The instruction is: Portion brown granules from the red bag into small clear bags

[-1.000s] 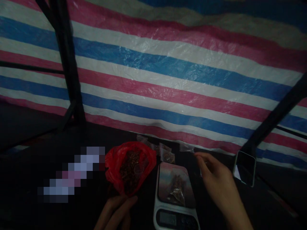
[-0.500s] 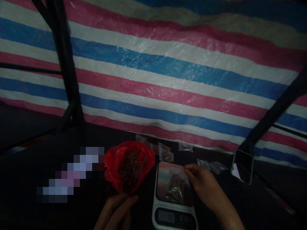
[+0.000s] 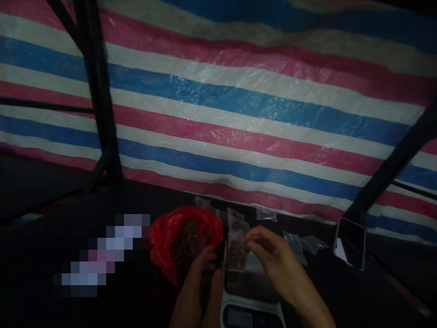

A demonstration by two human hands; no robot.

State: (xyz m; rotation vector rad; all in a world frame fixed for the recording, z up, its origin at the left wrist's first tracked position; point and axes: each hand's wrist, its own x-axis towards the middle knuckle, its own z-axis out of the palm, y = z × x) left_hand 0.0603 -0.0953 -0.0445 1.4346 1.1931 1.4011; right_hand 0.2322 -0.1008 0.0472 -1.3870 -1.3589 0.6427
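Observation:
Pinched by its upper right edge, a small clear zip bag [image 3: 237,253] of brown dried bits hangs over the digital scale [image 3: 254,282]. My right hand [image 3: 273,253] is closed on that edge. My left hand [image 3: 196,278] is between the scale and a red plastic bag [image 3: 162,237], fingers apart and holding nothing. Loose brown bits [image 3: 184,237] fill the open red bag, and a small clear cup [image 3: 198,244] sits among them. The scale's display [image 3: 239,317] is too dim to read.
Clear zip bags [image 3: 314,244] lie behind and right of the scale. A phone [image 3: 350,243] leans against a dark post [image 3: 378,182] at the right. Striped plastic sheeting [image 3: 239,118] hangs behind the black table. A blurred patch [image 3: 112,250] covers something at the left.
My right hand has lifted the filled zip bag off the scale plate and moved it left. My left hand has come up and to the right, toward the zip bag.

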